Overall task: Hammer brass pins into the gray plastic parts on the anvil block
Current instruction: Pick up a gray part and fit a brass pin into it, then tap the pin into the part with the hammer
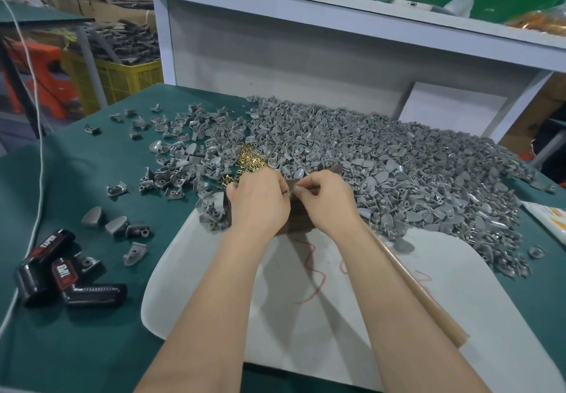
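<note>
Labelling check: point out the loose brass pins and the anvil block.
brass pins (251, 159): head view, middle of the loose pile.
anvil block (296, 222): head view, dark front face.

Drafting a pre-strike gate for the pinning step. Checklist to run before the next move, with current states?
1. Part seated on anvil block: cannot tell, hands cover it.
2. Pin placed: cannot tell; right hand pinches a small piece over the block.
3. Left hand steadying at the block: ok, though its grip is hidden.
4. Brass pins within reach: ok, pile just beyond the hands.
5. Gray parts stocked: ok, large heap.
6. Hammer in hand: not ok; both hands busy, a brown handle lies beside the right forearm.
</note>
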Demonstrator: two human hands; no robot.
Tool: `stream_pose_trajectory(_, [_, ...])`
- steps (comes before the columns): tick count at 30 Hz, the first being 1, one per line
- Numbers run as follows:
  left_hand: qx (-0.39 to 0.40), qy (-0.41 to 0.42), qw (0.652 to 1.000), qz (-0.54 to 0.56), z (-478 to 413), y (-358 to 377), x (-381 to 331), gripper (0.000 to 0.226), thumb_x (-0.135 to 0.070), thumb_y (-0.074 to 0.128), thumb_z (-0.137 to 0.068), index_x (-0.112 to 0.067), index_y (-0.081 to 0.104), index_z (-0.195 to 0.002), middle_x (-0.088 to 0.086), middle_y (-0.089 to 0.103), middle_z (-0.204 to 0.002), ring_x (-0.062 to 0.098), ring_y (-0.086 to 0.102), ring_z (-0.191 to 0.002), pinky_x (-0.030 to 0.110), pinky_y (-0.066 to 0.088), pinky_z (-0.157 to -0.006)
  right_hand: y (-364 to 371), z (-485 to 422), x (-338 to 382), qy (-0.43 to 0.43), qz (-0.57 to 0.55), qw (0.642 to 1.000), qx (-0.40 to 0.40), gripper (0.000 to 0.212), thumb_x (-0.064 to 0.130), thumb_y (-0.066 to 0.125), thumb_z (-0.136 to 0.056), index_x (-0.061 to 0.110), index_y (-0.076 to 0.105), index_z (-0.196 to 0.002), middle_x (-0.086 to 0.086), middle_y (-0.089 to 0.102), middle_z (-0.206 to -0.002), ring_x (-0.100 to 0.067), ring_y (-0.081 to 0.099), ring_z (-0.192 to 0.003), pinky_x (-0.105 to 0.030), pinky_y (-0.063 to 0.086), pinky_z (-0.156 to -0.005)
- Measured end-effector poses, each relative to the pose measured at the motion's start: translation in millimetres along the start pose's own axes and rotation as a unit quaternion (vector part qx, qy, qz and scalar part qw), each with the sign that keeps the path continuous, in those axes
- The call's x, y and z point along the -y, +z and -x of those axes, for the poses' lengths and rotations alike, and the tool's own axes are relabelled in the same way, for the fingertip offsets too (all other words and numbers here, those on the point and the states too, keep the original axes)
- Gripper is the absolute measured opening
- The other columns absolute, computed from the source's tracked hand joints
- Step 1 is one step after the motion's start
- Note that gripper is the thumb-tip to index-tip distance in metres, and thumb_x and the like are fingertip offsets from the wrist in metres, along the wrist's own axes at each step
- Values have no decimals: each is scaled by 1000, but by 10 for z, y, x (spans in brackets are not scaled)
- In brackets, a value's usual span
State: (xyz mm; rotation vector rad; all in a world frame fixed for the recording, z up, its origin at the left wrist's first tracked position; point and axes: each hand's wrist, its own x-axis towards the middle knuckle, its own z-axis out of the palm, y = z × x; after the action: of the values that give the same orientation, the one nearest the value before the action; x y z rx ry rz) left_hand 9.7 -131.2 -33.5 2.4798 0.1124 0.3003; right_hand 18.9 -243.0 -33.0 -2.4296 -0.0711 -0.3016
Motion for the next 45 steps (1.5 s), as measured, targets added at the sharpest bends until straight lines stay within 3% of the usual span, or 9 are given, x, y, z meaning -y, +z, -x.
stream_pose_trajectory(6, [7, -2, 1000, 15, 0, -4, 5, 15, -18, 60, -88, -27, 64, -77, -4, 68, -91, 24, 56, -102, 41, 32, -98, -379, 29, -306, 112, 177, 978, -4, 42, 52, 51, -90, 13, 65, -94, -7, 63, -87, -25, 59, -78, -33, 48, -70])
stream_pose_trajectory(11, [15, -6, 1000, 16, 5, -6, -3, 14, -19, 59, -89, -27, 64, -78, -4, 68, -91, 24, 55, -101, 43, 33, -99, -372, 47, -368, 135, 185, 970, 80, 23, 29, 52, -95, 9, 62, -101, -4, 59, -75, -17, 54, -62, -27, 37, -51])
stream_pose_trajectory(15, [16, -7, 1000, 14, 4, 1, -8, 16, -18, 59, -89, -28, 64, -77, -3, 68, -91, 25, 56, -101, 43, 34, -98, -520, 63, -323, 93, 58, 993, 36, 11, 24, 48, -95, 13, 46, -99, -7, 65, -87, -19, 68, -65, -42, 55, -68])
stream_pose_trajectory(23, [27, -2, 1000, 15, 2, 1, -1, 12, -20, 61, -89, -23, 66, -78, 0, 69, -91, 28, 58, -100, 42, 38, -97, -636, 391, -144, -117, -9, 987, -106, 45, 24, 46, -98, 45, 39, -137, 10, 65, -110, 10, 53, -73, 2, 37, -64])
stream_pose_trajectory(28, [26, -12, 999, 39, 13, -34, 0, 6, -23, 64, -88, -22, 70, -89, 2, 70, -98, 28, 60, -102, 41, 43, -97, -501, 478, -77, -155, 68, 985, 30, 48, 15, 48, -97, 39, 42, -139, 44, 35, -123, 13, 38, -118, 14, 15, -78])
stream_pose_trajectory(32, [32, 1, 999, 30, 15, -38, -13, 11, -21, 64, -89, -19, 72, -82, 2, 71, -91, 29, 62, -99, 43, 45, -96, -610, 462, -114, -167, -20, 978, -124, 48, 11, 51, -95, 32, 45, -139, 55, 32, -104, 40, 36, -91, 14, 23, -77])
stream_pose_trajectory(36, [21, -16, 999, 26, 19, -47, -20, 15, -17, 64, -86, -26, 65, -74, 0, 71, -93, 27, 62, -98, 39, 46, -95, -476, 552, -103, -166, 84, 983, 10, 50, 17, 48, -97, 44, 41, -138, 34, 45, -130, 6, 51, -115, 4, 24, -92])
stream_pose_trajectory(41, [11, -5, 1000, 28, 7, -27, -2, 12, -19, 64, -88, -18, 71, -78, 4, 71, -89, 29, 63, -96, 40, 47, -92, -589, 468, -61, -165, -10, 981, -104, 49, 15, 50, -96, 38, 42, -138, 37, 44, -117, 36, 39, -89, 16, 18, -72])
stream_pose_trajectory(45, [5, -9, 1000, 22, -1, -24, -6, 9, -20, 63, -88, -18, 71, -85, 3, 71, -92, 28, 62, -96, 39, 47, -92, -455, 529, -53, -141, 43, 989, -17, 49, 22, 47, -97, 54, 38, -134, 43, 44, -113, 11, 53, -104, 7, 26, -83])
